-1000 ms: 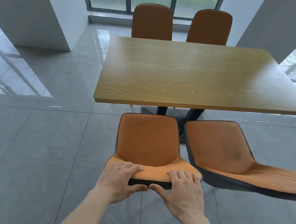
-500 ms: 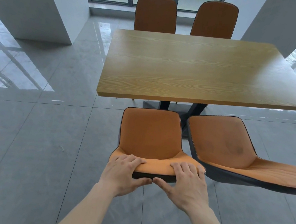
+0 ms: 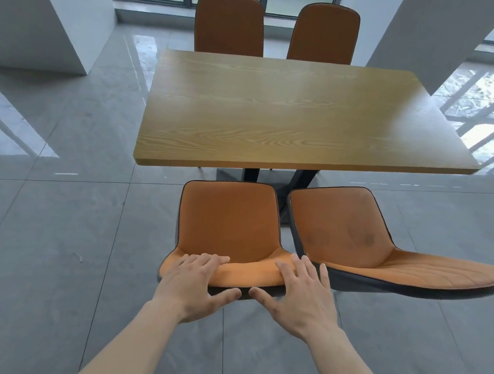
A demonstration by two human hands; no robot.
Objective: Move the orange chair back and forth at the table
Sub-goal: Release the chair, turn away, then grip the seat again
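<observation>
The orange chair with dark trim stands on the grey floor just in front of the wooden table, its seat facing the table and its front edge near the table's near edge. I look down on it from behind its backrest. My left hand lies over the left part of the backrest's top edge, fingers on the orange front, thumb on the dark back. My right hand holds the right part the same way, with its fingers spread and fairly straight.
A second orange chair stands close on the right, almost touching the first. Two more chairs are at the table's far side. White pillars flank the area. The table's black base is beyond the seats.
My view has drawn back and up, so table and chairs look farther off. The fingers of both hands have straightened and spread on the backrest instead of curling over it.
</observation>
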